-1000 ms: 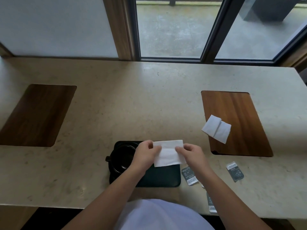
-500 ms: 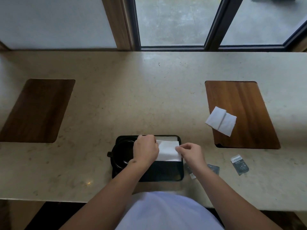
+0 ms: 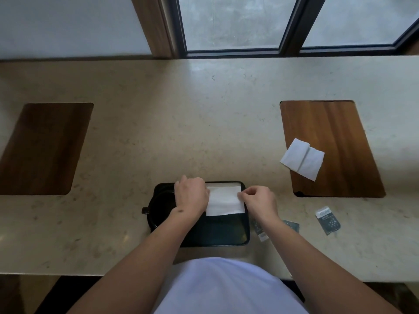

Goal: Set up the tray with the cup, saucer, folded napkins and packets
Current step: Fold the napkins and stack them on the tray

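Note:
A black tray lies on the stone counter right in front of me. A black cup on its saucer fills the tray's left half, partly hidden under my left hand. A white folded napkin lies flat in the tray's far right part. My left hand presses its left edge and my right hand pinches its right edge. A second white napkin lies on the right wooden inlay. Dark packets lie right of the tray: one in the open, others partly under my right forearm.
Two wooden inlays are set into the counter, one at the left and one at the right. A window with dark frames runs along the counter's far edge. The counter's near edge is at my waist.
The napkin was held up between both hands above the tray; now it lies flat in the tray's far right part, with both hands still on its edges.

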